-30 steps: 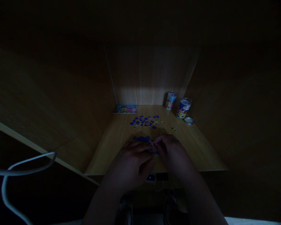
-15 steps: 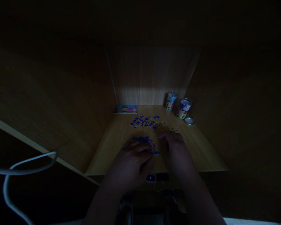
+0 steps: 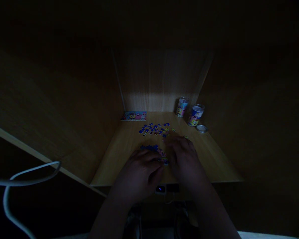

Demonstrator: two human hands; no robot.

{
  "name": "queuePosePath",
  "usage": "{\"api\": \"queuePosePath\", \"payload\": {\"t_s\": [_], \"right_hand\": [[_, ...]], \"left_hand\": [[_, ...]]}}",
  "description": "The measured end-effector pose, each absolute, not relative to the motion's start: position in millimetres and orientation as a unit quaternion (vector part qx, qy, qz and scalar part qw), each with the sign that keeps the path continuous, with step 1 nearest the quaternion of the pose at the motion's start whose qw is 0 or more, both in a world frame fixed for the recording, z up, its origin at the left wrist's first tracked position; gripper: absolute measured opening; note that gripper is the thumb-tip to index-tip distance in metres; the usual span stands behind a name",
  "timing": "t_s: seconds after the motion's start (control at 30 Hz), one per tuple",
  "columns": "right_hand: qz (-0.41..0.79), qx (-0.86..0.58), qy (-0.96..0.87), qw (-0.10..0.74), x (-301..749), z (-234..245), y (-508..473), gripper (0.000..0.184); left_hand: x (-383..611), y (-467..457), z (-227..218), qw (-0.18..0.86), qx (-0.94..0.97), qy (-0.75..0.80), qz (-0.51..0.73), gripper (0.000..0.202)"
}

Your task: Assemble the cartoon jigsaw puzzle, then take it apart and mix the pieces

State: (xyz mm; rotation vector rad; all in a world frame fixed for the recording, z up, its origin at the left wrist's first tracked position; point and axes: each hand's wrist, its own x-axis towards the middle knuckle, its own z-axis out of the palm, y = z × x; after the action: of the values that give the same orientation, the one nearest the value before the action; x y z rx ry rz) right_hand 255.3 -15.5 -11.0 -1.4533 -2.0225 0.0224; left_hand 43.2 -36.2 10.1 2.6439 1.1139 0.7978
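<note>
The scene is very dark. My left hand (image 3: 139,172) rests on the wooden desk (image 3: 119,159), fingers curled against a small joined patch of blue puzzle pieces (image 3: 151,148). My right hand (image 3: 183,156) reaches forward over the desk, its fingers stretched toward the loose puzzle pieces (image 3: 154,128) scattered further back. What lies under its fingertips is smeared and too dark to make out.
A picture card (image 3: 134,116) lies at the back left of the desk. Two printed tins (image 3: 181,107) (image 3: 195,115) stand at the back right, a round lid (image 3: 201,128) beside them. Wooden walls close in both sides. A white cable (image 3: 22,176) loops at left.
My right hand has left the joined patch and moved forward toward the loose pieces. My left hand has stayed on the patch.
</note>
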Motion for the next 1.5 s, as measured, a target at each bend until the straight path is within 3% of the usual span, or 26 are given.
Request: {"api": "queuePosePath", "payload": {"t_s": [0.4, 0.63, 0.87, 1.03, 1.27, 1.4, 1.5], "right_hand": [[0.093, -0.518, -0.787, 0.322, 252, -3, -20, 0.006], [0.162, -0.512, -0.757, 0.373, 255, -5, -18, 0.012], [0.05, -0.555, -0.741, 0.375, 257, -10, -15, 0.02], [0.001, -0.605, -0.728, 0.323, 258, -11, -16, 0.015], [0.016, -0.526, -0.801, 0.285, 256, -12, -17, 0.044], [0.013, -0.532, -0.79, 0.304, 254, -9, -19, 0.055], [0.022, -0.529, -0.781, 0.331, 255, -8, -18, 0.042]], "left_hand": [[44, -36, 10, 0.094, 0.881, 0.378, 0.269, 0.02], [44, -35, 11, 0.086, 0.883, 0.376, 0.268, 0.016], [43, -36, 9, 0.081, 0.88, 0.378, 0.277, 0.016], [43, -36, 9, 0.082, 0.881, 0.374, 0.277, 0.016], [44, -37, 11, 0.079, 0.883, 0.379, 0.264, 0.018], [44, -37, 12, 0.078, 0.885, 0.382, 0.255, 0.018], [44, -36, 12, 0.079, 0.886, 0.379, 0.256, 0.018]]}}
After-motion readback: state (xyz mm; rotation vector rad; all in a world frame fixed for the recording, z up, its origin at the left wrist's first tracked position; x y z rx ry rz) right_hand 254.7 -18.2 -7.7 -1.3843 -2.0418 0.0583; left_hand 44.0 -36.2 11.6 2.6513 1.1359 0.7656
